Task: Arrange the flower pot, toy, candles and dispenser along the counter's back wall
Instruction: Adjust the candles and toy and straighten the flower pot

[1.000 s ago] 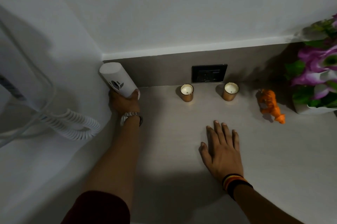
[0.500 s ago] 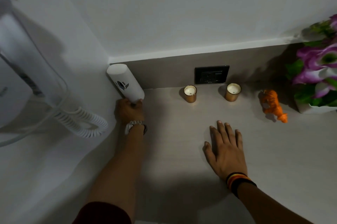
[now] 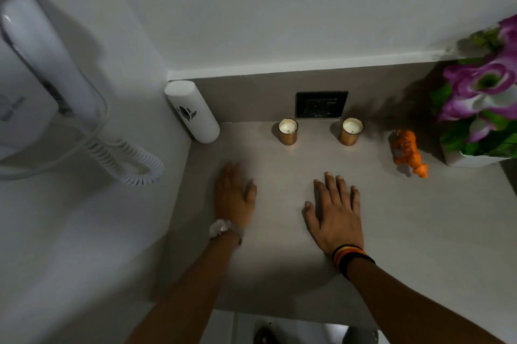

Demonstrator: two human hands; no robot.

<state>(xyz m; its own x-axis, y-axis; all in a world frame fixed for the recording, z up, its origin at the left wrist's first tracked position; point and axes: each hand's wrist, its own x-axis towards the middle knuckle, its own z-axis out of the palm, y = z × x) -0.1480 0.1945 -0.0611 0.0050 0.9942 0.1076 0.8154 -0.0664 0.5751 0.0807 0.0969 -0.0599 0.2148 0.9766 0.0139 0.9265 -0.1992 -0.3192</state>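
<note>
- Hands lie palm-down on the pale counter, both empty. The left hand rests flat with its fingers close together and a little blurred; a pale watch sits on its wrist.
- The right hand lies flat to the right of the left one, fingers slightly spread, with striped bands round its wrist.
- Farther away, at the back wall, two candles stand in gold cups: the left candle and the right candle, well apart from each other, just below a dark wall socket.
- In the far left corner stands the white dispenser, a tall cylinder with a dark emblem, close to both walls; whether it touches them I cannot tell.
- To the right of the candles, the orange toy, a striped tiger, stands a bit nearer than the candle line.
- At the far right, the flower pot, white and holding purple and green flowers, stands just beside the toy, partly cut off by the frame edge.
- On the left side wall hangs a white handset with a coiled cord.
</note>
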